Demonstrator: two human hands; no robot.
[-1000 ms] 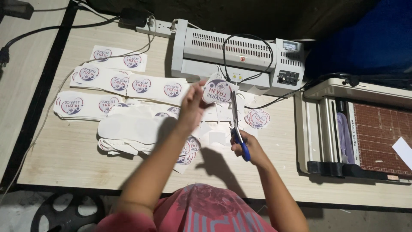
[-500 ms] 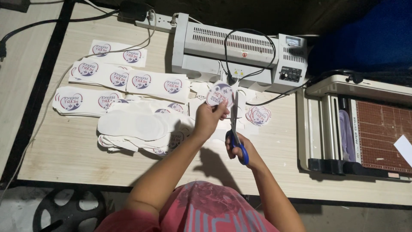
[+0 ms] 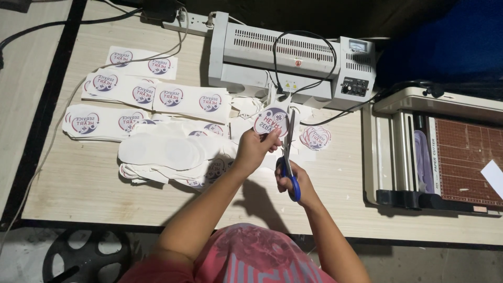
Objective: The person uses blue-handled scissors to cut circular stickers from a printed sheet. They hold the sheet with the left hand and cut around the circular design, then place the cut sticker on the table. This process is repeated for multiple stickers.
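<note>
My left hand (image 3: 255, 149) pinches a round printed sticker (image 3: 272, 120) by its lower edge and holds it up above the table. My right hand (image 3: 291, 176) grips blue-handled scissors (image 3: 290, 157), whose blades point up along the sticker's right side. Both hands are over the middle of the light wooden table (image 3: 89, 188).
Strips of printed round stickers (image 3: 157, 97) and white cut-out sheets (image 3: 162, 152) lie to the left. A grey laminator (image 3: 293, 52) with a black cable sits at the back, a power strip (image 3: 195, 21) beside it. A paper cutter (image 3: 445, 152) stands right. Cut stickers (image 3: 316, 137) lie nearby.
The hands and sticker stay together; my left hand has turned the sticker slightly against the scissor blades. The view has shifted a little.
</note>
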